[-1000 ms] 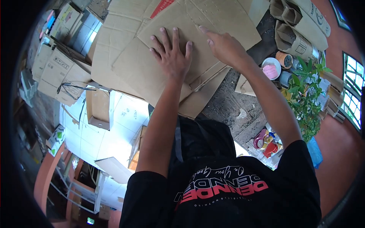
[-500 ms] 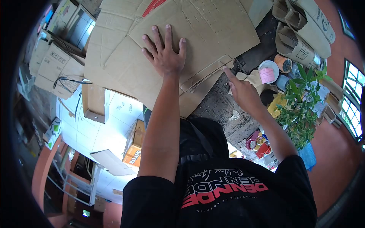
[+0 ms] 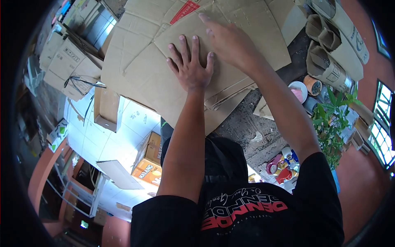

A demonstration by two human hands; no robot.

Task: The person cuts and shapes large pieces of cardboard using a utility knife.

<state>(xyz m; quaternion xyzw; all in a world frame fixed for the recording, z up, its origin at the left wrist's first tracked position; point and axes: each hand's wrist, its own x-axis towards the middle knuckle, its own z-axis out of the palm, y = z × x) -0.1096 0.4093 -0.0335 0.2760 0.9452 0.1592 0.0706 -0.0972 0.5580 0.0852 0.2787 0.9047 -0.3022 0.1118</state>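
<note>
My left hand is wide open, flat on the cardboard beneath. My right hand is curled; its hold I cannot tell. The cardboard seems light, rather stiff; I would take the edges beyond these 2 hands.

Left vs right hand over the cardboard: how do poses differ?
The left hand lies flat, fingers spread; the right hand extends its index finger, the others curled or hidden. The left hand is lower in the view, the right hand higher. Both are over the cardboard; can't tell whether the right grips anything.
</note>
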